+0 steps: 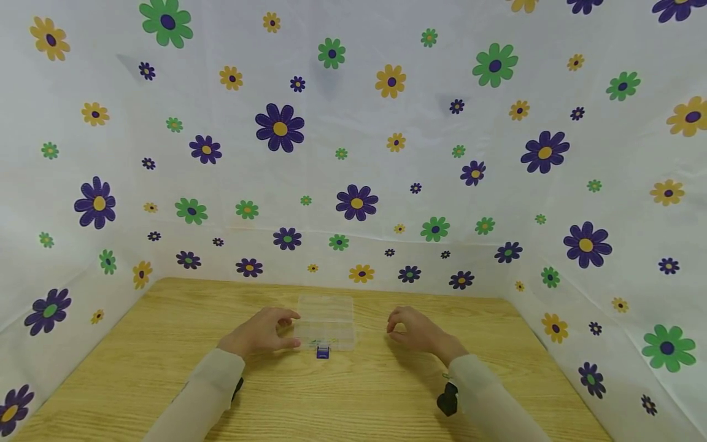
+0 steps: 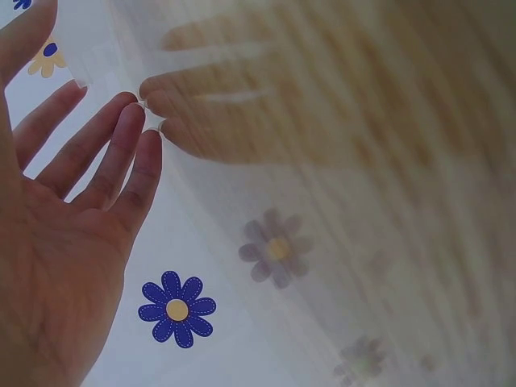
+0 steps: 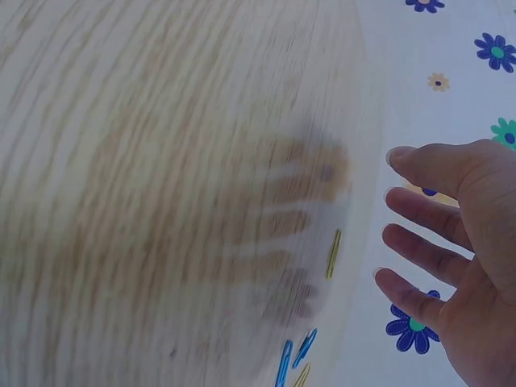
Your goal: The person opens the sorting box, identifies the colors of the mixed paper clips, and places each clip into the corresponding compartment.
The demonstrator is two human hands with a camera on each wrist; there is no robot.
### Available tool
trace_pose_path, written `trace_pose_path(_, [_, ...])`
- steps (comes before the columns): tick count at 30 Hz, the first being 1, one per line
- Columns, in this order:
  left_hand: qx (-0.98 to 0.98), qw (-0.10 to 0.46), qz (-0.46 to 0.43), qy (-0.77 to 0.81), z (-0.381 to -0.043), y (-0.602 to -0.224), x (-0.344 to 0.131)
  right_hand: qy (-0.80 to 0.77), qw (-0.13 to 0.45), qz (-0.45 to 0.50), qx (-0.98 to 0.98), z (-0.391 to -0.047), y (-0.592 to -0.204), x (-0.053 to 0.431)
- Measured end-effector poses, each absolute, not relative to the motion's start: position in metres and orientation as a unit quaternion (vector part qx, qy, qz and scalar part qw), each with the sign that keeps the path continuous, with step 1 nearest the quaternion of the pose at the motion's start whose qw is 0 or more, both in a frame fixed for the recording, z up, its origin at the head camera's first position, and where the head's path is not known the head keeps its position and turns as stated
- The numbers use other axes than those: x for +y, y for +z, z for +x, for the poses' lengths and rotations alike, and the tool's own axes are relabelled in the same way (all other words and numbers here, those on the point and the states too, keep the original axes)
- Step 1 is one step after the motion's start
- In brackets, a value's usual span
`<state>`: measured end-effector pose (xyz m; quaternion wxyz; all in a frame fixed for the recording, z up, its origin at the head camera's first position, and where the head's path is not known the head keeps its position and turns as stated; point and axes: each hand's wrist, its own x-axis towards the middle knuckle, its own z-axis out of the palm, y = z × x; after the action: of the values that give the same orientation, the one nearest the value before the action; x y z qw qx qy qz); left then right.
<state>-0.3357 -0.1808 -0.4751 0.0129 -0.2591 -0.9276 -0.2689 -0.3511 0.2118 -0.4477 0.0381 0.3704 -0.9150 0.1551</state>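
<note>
One wooden tabletop [image 1: 342,399] carries a clear plastic box [image 1: 326,310]; my left hand [image 1: 265,331], fingers relaxed, is just beside it, and my right hand [image 1: 417,331], equally relaxed, is apart; paper clips [image 3: 333,254] lie at the box's near side.

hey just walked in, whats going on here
A person has both hands over a table, around a clear box. The left hand is at the box's left side, thumb and fingers apart; I can't tell whether it touches. The right hand is off to the right, away from the box and holding nothing. Small coloured clips show at the box's near edge, by a small blue piece.
</note>
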Motion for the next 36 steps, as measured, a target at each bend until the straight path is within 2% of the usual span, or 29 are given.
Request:
trace_pose_path(26, [-0.923,0.017,-0.277,-0.267,-0.338,-0.478,-0.182,0.152,0.034,0.356,-0.921,-0.343,-0.453,0.252])
trace_pose_path(36, [-0.919,0.018,-0.284,-0.273,-0.337,-0.477,-0.183,0.14,0.049,0.361,-0.921,-0.342,-0.456,0.271])
